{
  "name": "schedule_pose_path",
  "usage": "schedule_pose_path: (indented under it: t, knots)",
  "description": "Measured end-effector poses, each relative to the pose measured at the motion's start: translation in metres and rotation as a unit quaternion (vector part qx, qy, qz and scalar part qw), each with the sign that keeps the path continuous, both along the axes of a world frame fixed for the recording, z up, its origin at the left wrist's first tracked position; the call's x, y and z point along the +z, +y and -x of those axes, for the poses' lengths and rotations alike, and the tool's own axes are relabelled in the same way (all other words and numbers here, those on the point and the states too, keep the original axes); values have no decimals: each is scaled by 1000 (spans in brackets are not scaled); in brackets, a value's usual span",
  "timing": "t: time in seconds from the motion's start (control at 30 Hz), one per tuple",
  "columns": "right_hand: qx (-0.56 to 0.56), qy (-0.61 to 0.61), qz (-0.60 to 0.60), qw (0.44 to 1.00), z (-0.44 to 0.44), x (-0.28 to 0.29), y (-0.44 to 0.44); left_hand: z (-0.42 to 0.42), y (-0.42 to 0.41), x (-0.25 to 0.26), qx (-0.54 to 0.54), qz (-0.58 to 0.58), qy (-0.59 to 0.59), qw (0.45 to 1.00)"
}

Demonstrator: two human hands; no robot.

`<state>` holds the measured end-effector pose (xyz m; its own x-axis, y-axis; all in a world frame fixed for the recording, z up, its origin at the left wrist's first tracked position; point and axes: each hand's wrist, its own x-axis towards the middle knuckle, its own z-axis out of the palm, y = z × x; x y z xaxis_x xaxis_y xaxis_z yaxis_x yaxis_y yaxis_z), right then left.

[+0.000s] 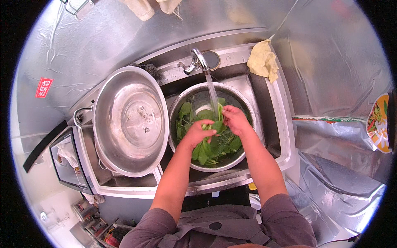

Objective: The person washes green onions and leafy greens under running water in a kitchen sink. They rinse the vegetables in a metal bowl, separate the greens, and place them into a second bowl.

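Both hands are over a round stainless steel basin [252, 119] that sits in the sink and holds water and loose green leaves. My left hand [200, 133] is closed around a bunch of leafy greens [203, 152], stems up and leaves hanging into the basin. With its fingertips, my right hand [237, 121] pinches a pale green stem [220, 111] under the tap's stream. Water [212, 91] runs from the chrome faucet [201, 60] into the basin. More leaves [185, 110] float along the basin's left side.
A large wet steel bowl [108, 124] rests tilted over the left sink compartment. A yellow cloth [264, 60] drapes over the sink's back right corner. Behind the bowl lies a dark scouring pad [150, 68]. Foil-like sheeting [325, 62] covers the walls.
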<state>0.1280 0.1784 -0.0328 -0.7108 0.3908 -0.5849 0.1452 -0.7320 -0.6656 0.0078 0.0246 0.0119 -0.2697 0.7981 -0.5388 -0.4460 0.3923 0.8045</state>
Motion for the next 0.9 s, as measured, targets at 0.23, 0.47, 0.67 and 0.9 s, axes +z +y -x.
schedule_pose_path:
  t: [0.23, 0.47, 0.67, 0.9]
  knots:
    - [127, -12, -165, 978, -3, 21, -1, 12, 11, -38, 68, 45, 234, 969]
    - [132, -20, -304, 943, -5, 18, -5, 3, 48, -27, 44, 52, 244, 967]
    - [208, -53, -497, 841, -6, 41, -3, -3, 39, -22, 63, -18, 232, 971]
    - [147, -36, -521, 840, -3, 34, 0, 3, 36, -16, 27, -33, 141, 989]
